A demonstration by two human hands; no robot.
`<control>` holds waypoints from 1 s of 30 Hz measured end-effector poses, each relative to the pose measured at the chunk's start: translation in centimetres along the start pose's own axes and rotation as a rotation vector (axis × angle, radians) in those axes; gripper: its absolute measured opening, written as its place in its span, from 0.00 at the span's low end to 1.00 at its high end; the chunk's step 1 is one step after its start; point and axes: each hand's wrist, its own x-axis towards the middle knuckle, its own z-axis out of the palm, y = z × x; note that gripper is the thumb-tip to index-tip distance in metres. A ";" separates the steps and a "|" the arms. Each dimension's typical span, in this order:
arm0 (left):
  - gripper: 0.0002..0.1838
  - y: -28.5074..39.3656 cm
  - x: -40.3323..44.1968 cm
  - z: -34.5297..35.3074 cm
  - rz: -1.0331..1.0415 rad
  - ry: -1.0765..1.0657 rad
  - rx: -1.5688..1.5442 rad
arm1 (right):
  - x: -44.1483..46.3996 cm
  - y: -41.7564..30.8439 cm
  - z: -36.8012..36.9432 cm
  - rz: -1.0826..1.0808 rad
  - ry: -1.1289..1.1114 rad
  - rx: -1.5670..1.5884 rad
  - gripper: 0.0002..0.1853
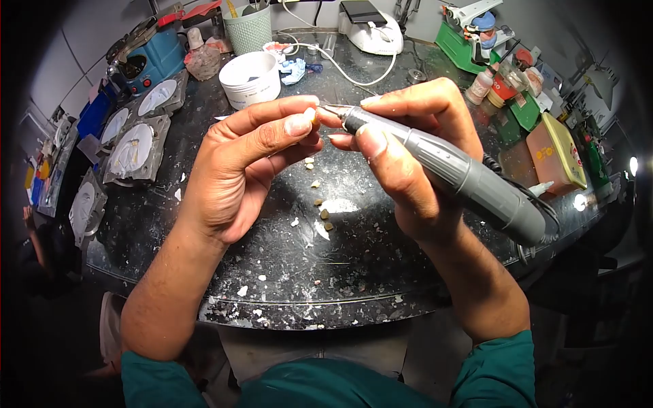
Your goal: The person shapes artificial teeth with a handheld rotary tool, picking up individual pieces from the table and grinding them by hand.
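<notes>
My left hand [235, 153] pinches a small yellowish artificial tooth [311, 115] between thumb and fingertips. In my right hand [425, 163] is a grey dental handpiece [469, 178], gripped like a pen, its narrow tip pointing left. That tip comes up close to the tooth; whether the two touch I cannot tell. Beneath my hands, several small tooth-like pieces [324, 213] lie in a loose row on the black bench [381, 262]. White chips and dust are scattered around them.
Behind my left hand stands a white tub [250, 80]. Metal flasks [137, 149] with white plaster line the left side. A white device with a phone [362, 12] on it sits at the back. At right are a green basket [457, 42] and a yellow-lidded box [556, 155].
</notes>
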 end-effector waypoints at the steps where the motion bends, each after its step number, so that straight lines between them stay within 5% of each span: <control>1: 0.15 -0.2 0.0 0.2 0.012 0.001 -0.017 | 0.0 0.0 0.0 -0.006 -0.001 0.009 0.11; 14: 0.14 -0.3 -0.2 0.1 0.045 0.013 -0.059 | 0.0 -0.1 0.3 -0.179 0.024 -0.242 0.13; 30: 0.11 -1.1 -0.4 -0.1 0.106 -0.029 -0.148 | -0.3 0.0 0.5 -0.164 -0.004 -0.179 0.13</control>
